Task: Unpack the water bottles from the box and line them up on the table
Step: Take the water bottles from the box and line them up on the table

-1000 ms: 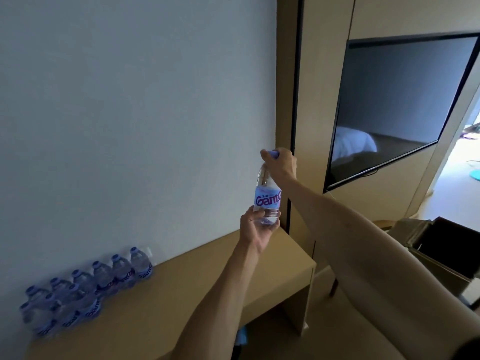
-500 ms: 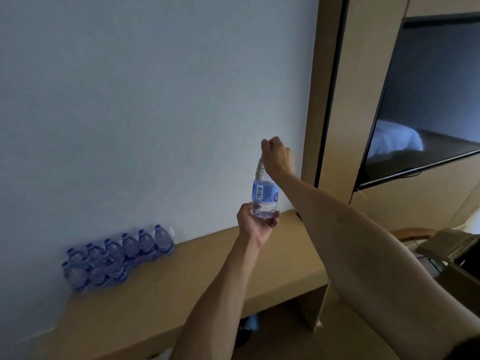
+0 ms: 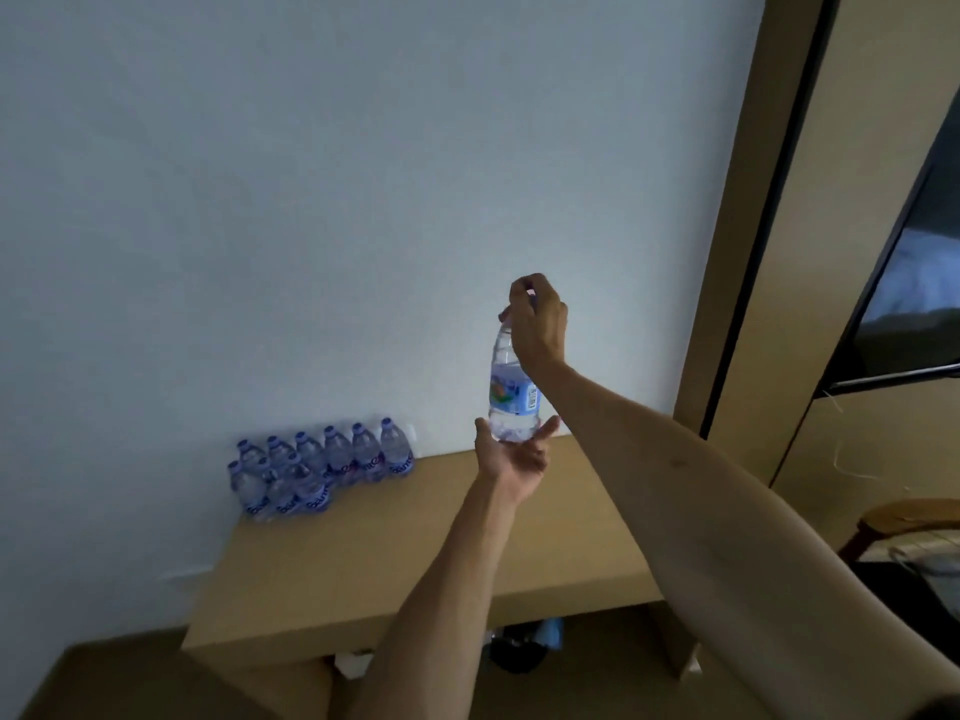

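Observation:
A clear water bottle (image 3: 511, 394) with a blue label is held upright in the air above the right part of the wooden table (image 3: 415, 558). My right hand (image 3: 537, 327) grips its cap and neck from above. My left hand (image 3: 511, 454) lies palm up under the bottle's base, thumb and fingers spread to either side of it. Several matching bottles (image 3: 322, 467) stand in two rows against the wall at the table's back left. The box is out of view.
A white wall backs the table. A wooden panel (image 3: 727, 304) and a dark wall screen (image 3: 914, 304) are on the right. A wooden chair back (image 3: 909, 514) shows at the lower right. Dark and blue items (image 3: 519, 649) lie under the table.
The view has swung left, so the box has left the frame. The bottle has turned about its axis, and my left fingers have loosened from round its base.

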`<action>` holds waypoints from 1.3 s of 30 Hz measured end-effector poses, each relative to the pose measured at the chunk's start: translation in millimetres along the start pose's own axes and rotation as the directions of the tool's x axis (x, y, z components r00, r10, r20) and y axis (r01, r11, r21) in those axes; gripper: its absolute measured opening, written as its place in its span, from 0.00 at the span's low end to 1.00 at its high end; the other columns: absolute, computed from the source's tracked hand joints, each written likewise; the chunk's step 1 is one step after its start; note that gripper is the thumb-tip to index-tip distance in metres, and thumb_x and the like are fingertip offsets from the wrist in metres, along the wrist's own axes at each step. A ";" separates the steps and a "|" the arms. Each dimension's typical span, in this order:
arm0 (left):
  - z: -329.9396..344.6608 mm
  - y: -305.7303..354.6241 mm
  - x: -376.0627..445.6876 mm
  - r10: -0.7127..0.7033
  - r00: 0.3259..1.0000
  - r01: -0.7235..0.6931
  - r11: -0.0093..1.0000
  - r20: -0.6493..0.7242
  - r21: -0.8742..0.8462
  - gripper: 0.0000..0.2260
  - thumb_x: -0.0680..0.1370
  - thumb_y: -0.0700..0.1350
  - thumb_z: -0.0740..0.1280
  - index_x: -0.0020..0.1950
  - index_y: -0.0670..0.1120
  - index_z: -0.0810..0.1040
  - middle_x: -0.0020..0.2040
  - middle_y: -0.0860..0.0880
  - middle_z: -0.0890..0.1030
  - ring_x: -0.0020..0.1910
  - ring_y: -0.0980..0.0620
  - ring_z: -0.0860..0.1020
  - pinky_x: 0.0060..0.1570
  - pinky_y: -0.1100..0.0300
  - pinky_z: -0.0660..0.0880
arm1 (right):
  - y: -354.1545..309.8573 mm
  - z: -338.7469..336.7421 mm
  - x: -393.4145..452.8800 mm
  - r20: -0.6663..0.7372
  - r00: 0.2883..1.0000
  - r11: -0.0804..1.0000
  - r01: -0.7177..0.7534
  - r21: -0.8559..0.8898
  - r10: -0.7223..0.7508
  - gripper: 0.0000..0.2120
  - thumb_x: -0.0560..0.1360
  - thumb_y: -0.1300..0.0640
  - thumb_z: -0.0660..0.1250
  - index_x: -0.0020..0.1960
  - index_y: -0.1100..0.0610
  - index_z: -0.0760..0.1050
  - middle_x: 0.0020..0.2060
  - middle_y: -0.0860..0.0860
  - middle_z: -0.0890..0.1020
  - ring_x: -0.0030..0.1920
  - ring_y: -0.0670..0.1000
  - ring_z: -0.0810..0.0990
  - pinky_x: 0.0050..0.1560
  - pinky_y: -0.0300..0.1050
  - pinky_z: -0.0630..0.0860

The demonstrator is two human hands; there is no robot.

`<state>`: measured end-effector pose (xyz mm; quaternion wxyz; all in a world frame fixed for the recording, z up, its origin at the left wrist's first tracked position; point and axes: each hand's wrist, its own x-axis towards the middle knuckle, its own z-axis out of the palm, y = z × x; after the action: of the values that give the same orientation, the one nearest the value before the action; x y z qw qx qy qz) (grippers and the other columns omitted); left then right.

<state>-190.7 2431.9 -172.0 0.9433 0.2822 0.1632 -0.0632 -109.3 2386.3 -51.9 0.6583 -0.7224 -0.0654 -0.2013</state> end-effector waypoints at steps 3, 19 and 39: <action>-11.9 24.0 -0.6 0.081 0.996 -0.078 0.991 0.025 -0.108 0.21 0.75 0.52 0.55 0.55 0.37 0.74 0.40 0.38 0.79 0.30 0.49 0.75 0.26 0.66 0.71 | -3.8 17.8 0.2 0.100 0.995 1.000 -0.031 0.007 0.030 0.13 0.77 0.51 0.55 0.41 0.57 0.73 0.30 0.52 0.80 0.34 0.51 0.80 0.36 0.44 0.73; -118.0 145.2 35.8 0.010 1.000 -0.010 1.000 -0.007 0.003 0.25 0.79 0.61 0.53 0.56 0.41 0.74 0.42 0.38 0.79 0.24 0.52 0.73 0.23 0.66 0.69 | -3.6 171.3 5.1 0.542 0.811 0.728 0.505 -0.463 -0.218 0.09 0.78 0.61 0.58 0.51 0.63 0.76 0.45 0.60 0.79 0.45 0.62 0.77 0.43 0.47 0.69; -312.4 313.2 89.3 0.494 0.812 0.217 0.242 -0.312 0.946 0.12 0.77 0.38 0.63 0.59 0.40 0.76 0.54 0.42 0.81 0.48 0.47 0.79 0.44 0.57 0.73 | 82.4 385.4 -8.0 0.750 0.618 0.550 0.551 -0.627 0.236 0.07 0.71 0.61 0.66 0.48 0.62 0.78 0.48 0.57 0.79 0.48 0.59 0.78 0.44 0.46 0.73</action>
<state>-125.7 2863.1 -288.5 0.4771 0.8142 0.3297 0.0262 -8.1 2754.1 -151.3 0.1247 -0.9407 -0.3107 0.0542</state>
